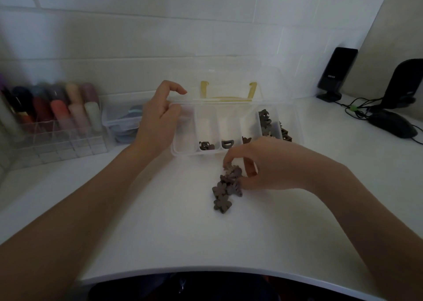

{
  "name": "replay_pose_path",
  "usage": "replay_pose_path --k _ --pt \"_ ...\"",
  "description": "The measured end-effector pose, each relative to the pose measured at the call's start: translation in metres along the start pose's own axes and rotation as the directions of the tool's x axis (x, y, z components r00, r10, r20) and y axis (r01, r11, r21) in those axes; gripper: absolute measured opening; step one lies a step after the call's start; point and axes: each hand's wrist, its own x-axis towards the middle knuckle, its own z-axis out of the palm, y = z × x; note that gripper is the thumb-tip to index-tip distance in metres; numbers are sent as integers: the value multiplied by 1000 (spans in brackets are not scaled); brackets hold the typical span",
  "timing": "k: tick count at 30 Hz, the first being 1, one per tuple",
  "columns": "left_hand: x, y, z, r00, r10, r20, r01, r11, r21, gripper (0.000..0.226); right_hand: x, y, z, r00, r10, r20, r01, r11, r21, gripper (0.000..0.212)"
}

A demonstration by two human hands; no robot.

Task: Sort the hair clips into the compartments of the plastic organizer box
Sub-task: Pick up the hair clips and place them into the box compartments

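Hands meet over a smooth white desk [137,220], where I see a clear plastic organizer box [229,150] standing open, its lid tipped back with a yellow handle [229,98] showing through. My right hand [270,165] curls its fingertips onto the top of a small heap of hair clips [225,189], matte brown, flower-shaped, lying just in front of the box; it pinches at the uppermost clip, though I cannot tell if that clip is lifted free. I count about five clips in the heap, overlapping. My left hand [158,122] hovers at the box's left end, fingers loosely curled, holding nothing. Five long compartments run side by side: the leftmost shows no clip, the second holds one dark clip [206,145], the third a D-shaped one [227,144], the fourth one partly hidden by my hand, the fifth a stacked row too blurred to count. Left, a clear acrylic rack [68,140] holds rounded coloured bottles. Right, two black speakers [336,71] and a black mouse [392,124] sit well apart.
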Motion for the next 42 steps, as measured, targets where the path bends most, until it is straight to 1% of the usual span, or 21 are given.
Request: replay_pose_path --k 2,5,9,12,15,17,19,22,23,24,27,31,35,38,42 --pt "0 0 0 1000 5 4 -5 1000 1 34 0 -5 3 999 -25 -31 25 1000 -9 33" --pt "0 -1 0 1000 0 9 0 1000 0 33 1 -9 5 998 -43 -39 43 999 -21 33" --pt "0 0 0 1000 9 15 -9 1000 3 33 -1 -14 5 996 -47 -79 43 998 -43 23" --pt "0 0 0 1000 10 13 -10 1000 3 34 -1 -14 6 989 -68 -135 65 998 -20 14" --pt "0 -1 0 1000 9 6 -9 1000 3 34 2 -11 5 979 -90 -184 97 995 29 17" --pt "0 -1 0 1000 15 8 -15 1000 5 34 5 -7 5 963 -92 -252 113 991 69 21" --pt "-1 0 0 1000 27 12 -27 1000 5 34 7 -1 5 919 -78 -387 138 982 130 20" --pt "-1 2 -1 998 54 21 -54 998 13 34 13 13 2 790 24 -612 167 953 253 23" --pt "-1 2 -2 997 75 33 -76 997 30 35 15 19 2 756 51 -652 173 946 275 23" --pt "-1 2 -5 994 98 50 -101 993 54 36 16 25 1 738 66 -672 171 945 280 22" --pt "0 2 -12 986 141 86 -150 983 108 39 18 37 4 742 88 -665 134 952 275 23" --pt "-1 2 -15 982 168 80 -177 978 115 44 14 34 4 748 83 -658 111 962 247 20" --pt "-2 1 -15 978 194 81 -205 967 153 46 9 25 3 754 51 -655 34 993 117 9" --pt "-3 2 -14 978 193 76 -203 966 157 46 6 19 2 758 68 -648 -21 997 81 14" --pt "-3 3 -14 979 192 67 -200 968 154 45 6 14 4 763 55 -644 44 990 137 16"
